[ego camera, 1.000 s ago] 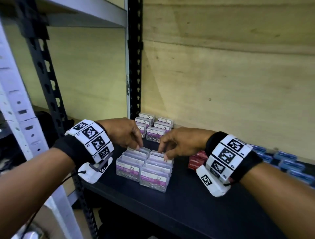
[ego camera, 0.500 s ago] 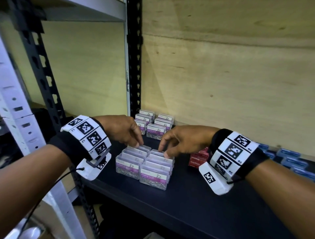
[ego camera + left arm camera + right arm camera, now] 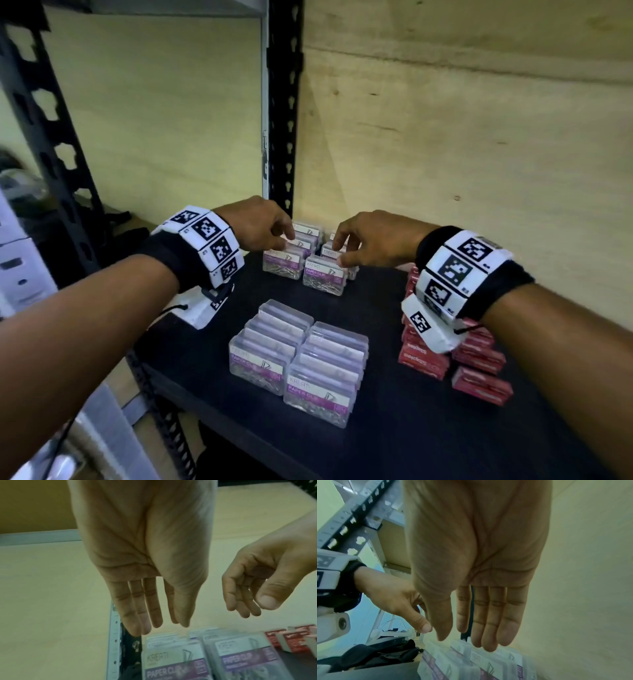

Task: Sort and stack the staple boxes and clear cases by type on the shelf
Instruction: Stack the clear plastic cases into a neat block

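Note:
Two groups of clear paper clip cases with purple labels stand on the black shelf point(image 3: 383, 442): a near group point(image 3: 298, 363) and a far group point(image 3: 308, 265) by the back wall. Red staple boxes point(image 3: 476, 356) are stacked at the right, partly hidden by my right wrist. My left hand point(image 3: 286, 236) and right hand point(image 3: 342, 251) hover at the top of the far group. In the left wrist view my left hand point(image 3: 154, 616) has straight fingers and holds nothing above the cases point(image 3: 175, 655). My right hand point(image 3: 479, 632) is likewise empty over the cases point(image 3: 471, 660).
A black perforated upright point(image 3: 284, 113) stands at the back left corner, just behind the far group. A wooden panel point(image 3: 462, 154) closes the back. Another upright point(image 3: 51, 130) frames the left side. The shelf's front edge point(image 3: 239, 435) runs below the near group.
Both hands have left the near group of cases and moved back to the far group by the wall. The head view has tilted down and closer.

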{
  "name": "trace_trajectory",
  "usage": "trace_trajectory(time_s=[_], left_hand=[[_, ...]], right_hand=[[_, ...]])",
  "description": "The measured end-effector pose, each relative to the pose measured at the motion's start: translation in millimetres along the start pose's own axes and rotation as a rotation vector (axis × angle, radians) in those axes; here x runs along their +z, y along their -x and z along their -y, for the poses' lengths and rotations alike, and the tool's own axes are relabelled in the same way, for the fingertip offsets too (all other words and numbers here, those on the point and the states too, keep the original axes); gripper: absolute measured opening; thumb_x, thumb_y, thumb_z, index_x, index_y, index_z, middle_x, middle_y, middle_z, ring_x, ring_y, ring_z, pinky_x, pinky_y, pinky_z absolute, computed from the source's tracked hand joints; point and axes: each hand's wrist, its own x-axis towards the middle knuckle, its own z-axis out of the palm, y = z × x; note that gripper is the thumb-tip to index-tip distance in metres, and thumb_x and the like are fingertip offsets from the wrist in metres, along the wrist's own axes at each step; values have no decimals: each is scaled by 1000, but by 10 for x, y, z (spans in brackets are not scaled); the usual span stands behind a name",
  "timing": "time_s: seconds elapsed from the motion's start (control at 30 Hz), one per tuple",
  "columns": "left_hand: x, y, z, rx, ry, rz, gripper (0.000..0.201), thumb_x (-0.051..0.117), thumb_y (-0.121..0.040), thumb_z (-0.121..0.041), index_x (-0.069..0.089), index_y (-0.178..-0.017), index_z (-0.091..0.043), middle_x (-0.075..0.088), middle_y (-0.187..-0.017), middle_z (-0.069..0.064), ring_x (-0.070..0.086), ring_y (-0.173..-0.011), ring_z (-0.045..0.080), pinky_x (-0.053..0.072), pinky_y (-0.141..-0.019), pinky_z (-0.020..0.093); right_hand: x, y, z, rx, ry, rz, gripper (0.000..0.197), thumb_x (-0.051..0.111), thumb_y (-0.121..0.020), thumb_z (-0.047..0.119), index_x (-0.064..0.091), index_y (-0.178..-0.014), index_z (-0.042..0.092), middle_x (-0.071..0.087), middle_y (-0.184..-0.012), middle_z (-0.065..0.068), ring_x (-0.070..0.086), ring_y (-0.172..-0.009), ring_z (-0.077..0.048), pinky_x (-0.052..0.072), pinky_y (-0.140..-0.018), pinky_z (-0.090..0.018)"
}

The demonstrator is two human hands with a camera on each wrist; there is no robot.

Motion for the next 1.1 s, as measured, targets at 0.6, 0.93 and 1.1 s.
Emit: trace_trajectory(time_s=[0.6, 0.93, 1.1], left_hand=[[45, -131, -20, 19, 48, 123, 21, 72, -87, -20, 75, -107, -28, 68, -92, -17, 59, -80, -7, 38, -68, 4], [24, 133, -258, 73, 87, 234, 24, 72, -87, -14, 75, -107, -27, 67, -86, -23, 59, -81, -13, 44, -79, 11], [25, 260, -322, 110, 64, 258, 22, 71, -88, -20, 74, -108, -29, 67, -85, -24, 58, -76, -18, 40, -66, 0]], right_hand=[[108, -206, 63, 13, -31, 150, 30, 76, -86, 28, 65, -114, 25, 70, -105, 3, 67, -95, -17, 50, -84, -30], [187, 252, 91, 8, -129, 181, 29, 76, -86, 30, 65, -113, 27, 73, -104, 3, 68, -96, -15, 51, -95, -35], [220, 415, 139, 8, -152, 197, 28, 76, -86, 30, 64, -112, 28, 75, -101, 4, 69, -93, -14, 52, -94, -37]])
